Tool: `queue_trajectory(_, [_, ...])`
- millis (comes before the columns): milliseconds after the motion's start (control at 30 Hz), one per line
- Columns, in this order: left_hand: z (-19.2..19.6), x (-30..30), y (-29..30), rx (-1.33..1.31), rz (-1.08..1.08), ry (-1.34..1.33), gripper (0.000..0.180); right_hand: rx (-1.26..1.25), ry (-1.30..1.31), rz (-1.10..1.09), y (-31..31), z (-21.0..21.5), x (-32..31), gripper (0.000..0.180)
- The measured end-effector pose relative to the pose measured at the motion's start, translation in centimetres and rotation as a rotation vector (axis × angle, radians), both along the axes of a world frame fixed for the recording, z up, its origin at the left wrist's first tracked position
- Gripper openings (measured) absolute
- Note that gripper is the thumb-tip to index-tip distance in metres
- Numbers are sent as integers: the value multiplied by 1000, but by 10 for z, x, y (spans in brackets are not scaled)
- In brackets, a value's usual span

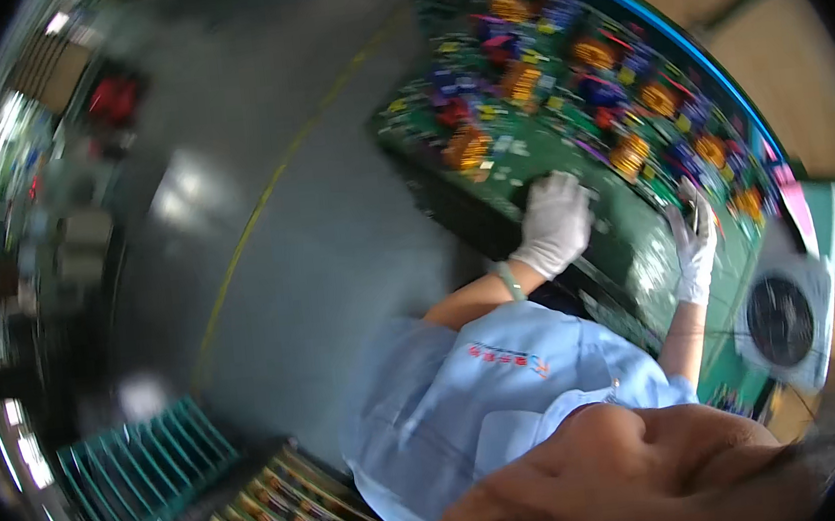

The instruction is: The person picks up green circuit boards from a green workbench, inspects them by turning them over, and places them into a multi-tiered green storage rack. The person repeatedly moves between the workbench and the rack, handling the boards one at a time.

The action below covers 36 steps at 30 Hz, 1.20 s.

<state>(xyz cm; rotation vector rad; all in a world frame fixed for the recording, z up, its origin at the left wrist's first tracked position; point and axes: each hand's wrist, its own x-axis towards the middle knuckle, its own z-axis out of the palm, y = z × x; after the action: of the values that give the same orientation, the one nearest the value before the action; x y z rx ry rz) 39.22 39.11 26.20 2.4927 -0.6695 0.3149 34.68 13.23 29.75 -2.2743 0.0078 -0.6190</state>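
Observation:
The picture is tilted and blurred. A large green circuit board carrying several orange coils and purple and blue parts lies on a bench ahead of me. My left hand, in a white glove with a pale green bracelet at the wrist, rests palm down on the board's near edge with the fingers spread. My right hand, also gloved in white, is over the board further right, fingers raised around something small and dark that I cannot make out. My light blue shirt fills the lower middle.
A white-framed small fan stands right of my right hand. A green slotted rack and a tray of striped boards sit at lower left. Grey floor with a yellow line lies to the left.

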Motion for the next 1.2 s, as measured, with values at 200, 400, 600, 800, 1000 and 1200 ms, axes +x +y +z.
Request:
queue_trajectory(200, [-12, -6, 3, -46, 35, -103, 27, 9, 160, 181, 20, -33, 90, 57])
queue_trajectory(400, [-35, -6, -10, -143, 70, -146, 20, -233, 171, 260, -23, -73, 122, 60])
queue_trajectory(600, [-36, -5, -6, -126, 109, -202, 21, -327, 136, 241, 2, -69, 134, 61])
queue_trajectory(800, [-31, -4, -7, -92, 100, -199, 23, -395, 120, 293, -42, -104, 164, 67])
queue_trajectory(1000, [-43, -5, -11, -132, 91, -207, 22, -489, 201, 199, 4, -65, 138, 65])
queue_trajectory(1200, [-25, -6, -6, 20, 64, -61, 22, -282, 208, 233, 36, -43, 115, 58])
